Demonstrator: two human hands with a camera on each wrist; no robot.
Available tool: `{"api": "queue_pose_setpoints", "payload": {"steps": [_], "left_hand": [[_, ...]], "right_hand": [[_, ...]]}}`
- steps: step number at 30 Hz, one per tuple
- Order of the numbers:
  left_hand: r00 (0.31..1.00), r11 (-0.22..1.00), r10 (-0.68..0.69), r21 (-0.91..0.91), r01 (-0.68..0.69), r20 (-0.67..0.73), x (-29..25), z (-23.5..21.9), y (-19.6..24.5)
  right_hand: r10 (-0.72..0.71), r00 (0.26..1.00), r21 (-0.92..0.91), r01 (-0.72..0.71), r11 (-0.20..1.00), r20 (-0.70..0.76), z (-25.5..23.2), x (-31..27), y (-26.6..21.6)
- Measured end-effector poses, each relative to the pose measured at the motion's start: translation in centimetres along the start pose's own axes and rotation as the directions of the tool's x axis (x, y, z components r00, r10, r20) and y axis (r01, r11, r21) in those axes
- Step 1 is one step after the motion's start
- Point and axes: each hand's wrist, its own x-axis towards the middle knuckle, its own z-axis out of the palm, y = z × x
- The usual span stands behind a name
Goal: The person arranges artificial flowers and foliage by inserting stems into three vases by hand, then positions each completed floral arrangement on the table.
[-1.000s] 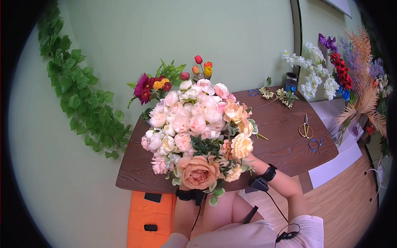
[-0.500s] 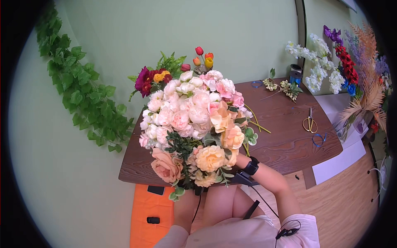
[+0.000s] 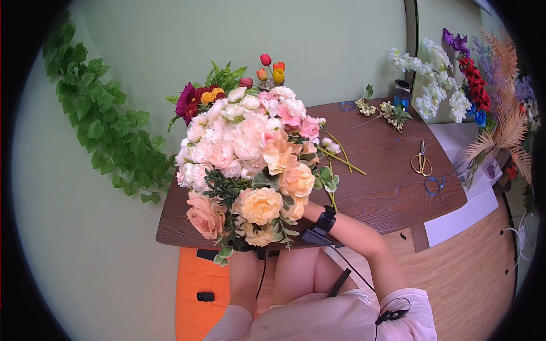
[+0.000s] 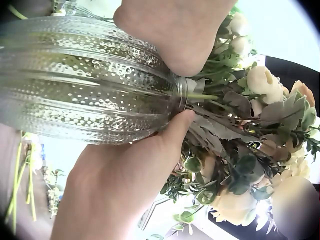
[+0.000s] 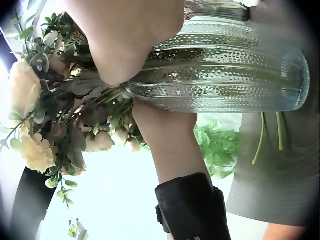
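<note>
A ribbed, dimpled clear glass vase (image 4: 90,85) stands under a big artificial bouquet (image 3: 244,142) of pale pink, white and peach blooms. My left hand (image 4: 172,30) grips one side of the vase's neck. On the other side, my right hand (image 4: 125,160) holds the neck, its thumb at the rim. From the right wrist camera, both the right hand (image 5: 130,40) and the left hand (image 5: 165,125) show around the top of the vase (image 5: 220,70). Stems and grey-green leaves come out right above the fingers. In the head view the flowers hide both hands.
Loose green stems (image 3: 347,161) lie right of the bouquet on the brown wooden table (image 3: 375,187). Scissors (image 3: 421,161), a blue ribbon loop (image 3: 434,186) and berry sprigs (image 3: 392,116) lie farther right. Tulips (image 3: 277,73) and dark red flowers (image 3: 190,102) stand behind.
The bouquet has turned, its large peach rose going from the front to the left and cream blooms coming to the front. It also sits farther left in view, uncovering more loose stems.
</note>
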Motion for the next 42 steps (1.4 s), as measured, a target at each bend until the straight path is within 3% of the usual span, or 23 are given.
{"api": "queue_pose_setpoints", "payload": {"steps": [3, 4, 7, 9, 14, 18, 20, 21, 22, 23, 24, 26, 27, 30, 31, 32, 34, 36, 37, 40, 41, 42], "left_hand": [[0.999, 0.996, -0.03, -0.087, 0.028, -0.024, 0.3, -0.3, 0.6], [0.999, 0.993, -0.042, -0.114, 0.038, -0.029, 0.4, -0.3, 0.8], [0.997, 0.98, -0.074, -0.188, 0.067, -0.035, 0.3, -0.2, 1.1], [0.995, 0.968, -0.098, -0.234, 0.086, -0.037, 0.2, 0.0, 1.3], [0.985, 0.93, -0.164, -0.341, 0.138, -0.047, 0.0, 0.9, 1.5], [0.973, 0.884, -0.225, -0.43, 0.182, -0.05, 0.1, 1.7, 2.0], [0.966, 0.855, -0.255, -0.477, 0.204, -0.044, 0.0, 2.0, 2.4], [0.962, 0.839, -0.269, -0.501, 0.213, -0.041, -0.1, 2.1, 2.6], [0.959, 0.822, -0.282, -0.525, 0.221, -0.037, -0.2, 2.1, 2.9], [0.955, 0.804, -0.296, -0.549, 0.23, -0.034, -0.3, 2.1, 3.2], [0.95, 0.785, -0.311, -0.572, 0.239, -0.031, -0.3, 2.2, 3.4], [0.94, 0.742, -0.339, -0.622, 0.25, -0.027, -0.2, 2.1, 4.1], [0.936, 0.719, -0.352, -0.647, 0.252, -0.027, -0.3, 1.9, 4.4], [0.923, 0.641, -0.384, -0.729, 0.24, -0.035, 0.2, 1.2, 5.7], [0.918, 0.612, -0.394, -0.757, 0.23, -0.04, 0.4, 0.9, 6.2], [0.914, 0.582, -0.403, -0.783, 0.218, -0.044, 0.5, 0.5, 6.6], [0.907, 0.52, -0.419, -0.831, 0.195, -0.049, 0.7, -0.3, 7.5], [0.899, 0.461, -0.436, -0.87, 0.177, -0.049, 0.8, -0.8, 8.3], [0.895, 0.432, -0.444, -0.886, 0.169, -0.046, 0.8, -1.0, 8.6], [0.879, 0.349, -0.475, -0.924, 0.155, -0.032, 1.1, -1.2, 9.5], [0.873, 0.322, -0.487, -0.934, 0.153, -0.025, 1.0, -1.1, 9.7], [0.868, 0.295, -0.496, -0.943, 0.15, -0.017, 1.0, -1.1, 9.9]], "right_hand": [[-0.041, 0.998, -0.089, 0.037, 0.995, -0.051, -0.5, 0.0, 0.1], [-0.056, 0.996, -0.12, 0.048, 0.992, -0.063, 1.9, 3.4, 0.0], [-0.098, 0.991, -0.207, 0.078, 0.975, -0.09, 1.8, 4.8, -0.5], [-0.13, 0.986, -0.264, 0.099, 0.959, -0.102, -1.5, 1.7, -0.9], [-0.224, 0.967, -0.408, 0.156, 0.899, -0.122, -1.7, 3.8, -1.4], [-0.299, 0.946, -0.525, 0.191, 0.829, -0.128, -6.6, 2.3, -3.9], [-0.331, 0.935, -0.582, 0.2, 0.788, -0.128, -6.8, 3.9, -4.9], [-0.345, 0.938, -0.841, 0.152, 0.52, -0.044, -7.7, 3.6, -6.1], [-0.326, 0.945, -0.979, 0.1, 0.175, 0.039, -8.9, 2.9, -7.7], [-0.205, 0.978, -0.996, 0.064, 0.062, 0.05, -9.4, 2.7, -8.9], [-0.201, 0.978, -0.996, 0.063, 0.058, 0.05, -9.5, 2.4, -9.6], [0.157, 0.984, -0.994, -0.074, -0.081, -0.086, -8.6, 1.2, -11.9], [0.217, 0.973, -0.962, 0.131, -0.241, 0.078, -17.7, 4.2, -5.4], [0.253, 0.967, -0.974, 0.094, -0.204, 0.04, -12.4, 2.2, -9.0], [0.193, 0.971, -0.974, 0.169, -0.151, 0.139, -13.7, 2.7, -7.8], [0.194, 0.976, -0.983, 0.067, 0.168, 0.1, -17.3, 4.4, -5.1], [0.203, 0.973, -0.928, 0.026, 0.37, 0.108, -18.2, 5.3, -4.6], [0.188, 0.963, -0.934, 0.12, 0.336, 0.192, -17.6, 5.8, -5.1], [0.168, 0.933, -0.907, 0.249, 0.341, 0.32, -16.8, 5.7, -6.0], [0.246, 0.917, -0.927, 0.239, 0.289, 0.313, -14.2, 5.8, -8.5], [0.191, 0.805, -0.795, 0.589, -0.142, 0.562, -17.7, 8.9, -4.8], [0.192, 0.806, -0.796, 0.588, -0.142, 0.561, -17.1, 8.4, -5.7]]}}
